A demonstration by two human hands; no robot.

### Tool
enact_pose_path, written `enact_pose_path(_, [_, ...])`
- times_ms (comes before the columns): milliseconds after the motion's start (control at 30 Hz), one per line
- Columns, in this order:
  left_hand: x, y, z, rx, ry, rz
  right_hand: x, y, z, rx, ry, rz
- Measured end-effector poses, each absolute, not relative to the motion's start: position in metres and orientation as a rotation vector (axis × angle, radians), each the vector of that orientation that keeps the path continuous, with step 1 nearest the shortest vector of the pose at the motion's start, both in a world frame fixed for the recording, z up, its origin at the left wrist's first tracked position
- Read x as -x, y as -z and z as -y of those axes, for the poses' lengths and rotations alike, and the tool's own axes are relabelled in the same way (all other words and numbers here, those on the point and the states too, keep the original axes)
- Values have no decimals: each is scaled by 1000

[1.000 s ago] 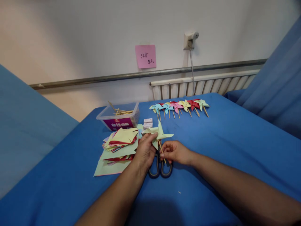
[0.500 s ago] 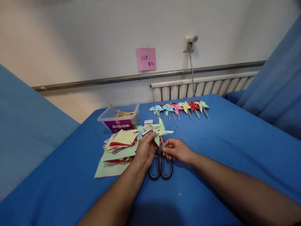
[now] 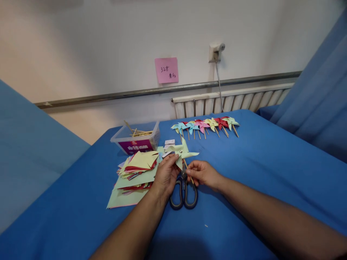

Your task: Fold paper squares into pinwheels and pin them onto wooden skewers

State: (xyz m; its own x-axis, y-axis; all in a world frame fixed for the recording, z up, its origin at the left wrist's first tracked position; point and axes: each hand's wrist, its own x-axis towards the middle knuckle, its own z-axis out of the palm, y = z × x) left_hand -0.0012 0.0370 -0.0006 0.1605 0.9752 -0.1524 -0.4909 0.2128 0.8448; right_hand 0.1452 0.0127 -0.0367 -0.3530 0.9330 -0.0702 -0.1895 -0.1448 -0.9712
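A pale green paper pinwheel (image 3: 181,151) on a thin wooden stick (image 3: 187,170) is held up over the blue table (image 3: 257,169). My left hand (image 3: 166,175) pinches the paper blades at the centre pin. My right hand (image 3: 202,173) grips the stick just below the blades. Black-handled scissors (image 3: 184,193) lie on the cloth directly under both hands.
A stack of coloured paper squares (image 3: 135,171) lies left of my hands. Behind it stands a clear plastic tub of wooden sticks (image 3: 135,137) and small white boxes (image 3: 169,143). A row of finished pinwheels (image 3: 204,125) lies at the table's far edge, before a radiator (image 3: 233,99).
The pinwheel has turned slightly so its centre pin faces me; my hands stay in place on it. The view has shifted a little downward.
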Motion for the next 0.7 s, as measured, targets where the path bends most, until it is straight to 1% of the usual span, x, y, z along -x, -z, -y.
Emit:
enact_pose_path(300, [4,1,-40,-706,-1215,-900,-145,35,-16,938,-1628,1174])
enact_pose_path(700, [1,-9,-43,-733,-1282,-946,-140,50,-28,967,-1596,1235])
